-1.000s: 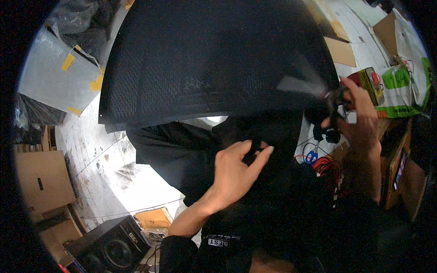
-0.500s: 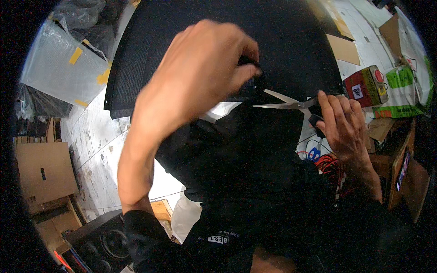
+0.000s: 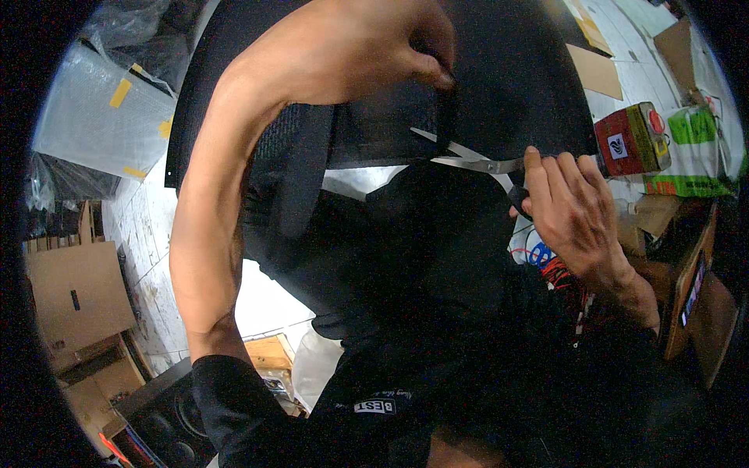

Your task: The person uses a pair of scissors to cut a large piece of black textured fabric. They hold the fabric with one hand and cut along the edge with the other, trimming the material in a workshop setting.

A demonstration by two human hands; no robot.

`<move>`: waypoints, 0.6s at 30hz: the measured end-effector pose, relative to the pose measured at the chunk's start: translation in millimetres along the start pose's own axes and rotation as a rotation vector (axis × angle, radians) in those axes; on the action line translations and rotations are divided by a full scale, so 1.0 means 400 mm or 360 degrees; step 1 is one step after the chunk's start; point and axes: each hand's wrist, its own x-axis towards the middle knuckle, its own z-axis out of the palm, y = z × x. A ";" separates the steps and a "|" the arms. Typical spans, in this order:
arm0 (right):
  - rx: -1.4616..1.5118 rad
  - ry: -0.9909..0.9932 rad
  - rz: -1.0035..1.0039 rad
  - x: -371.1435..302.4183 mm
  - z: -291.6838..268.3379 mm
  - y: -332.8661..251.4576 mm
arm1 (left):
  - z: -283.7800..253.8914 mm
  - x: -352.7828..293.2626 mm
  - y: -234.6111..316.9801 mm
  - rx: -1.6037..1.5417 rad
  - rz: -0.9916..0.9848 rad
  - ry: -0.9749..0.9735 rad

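The left hand (image 3: 367,47) pinches the black mesh sheet (image 3: 515,86). The right hand (image 3: 573,210) grips scissors (image 3: 476,160), blades open at the sheet's edge.

left hand (image 3: 367,47) rose to pinch black mesh sheet (image 3: 515,70) edge | scissors (image 3: 476,160) blades now reach that edge

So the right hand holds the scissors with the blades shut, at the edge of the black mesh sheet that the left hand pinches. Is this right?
Not quite: the head view shows the blades of the scissors apart, not shut. The rest stands: the right hand holds them at the edge of the black mesh sheet, which the left hand pinches.
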 end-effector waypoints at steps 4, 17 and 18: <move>0.0047 -0.0016 -0.0006 -0.009 0.007 -0.003 | 0.047 0.015 -0.085 -0.0255 -0.0093 -0.0030; 0.0153 -0.0098 0.0193 -0.121 -0.074 0.063 | 0.230 -0.231 0.014 0.0786 -0.0417 0.0493; 0.0209 -0.0077 0.0214 -0.136 -0.077 0.079 | 0.232 -0.266 0.029 0.0837 -0.0496 0.0422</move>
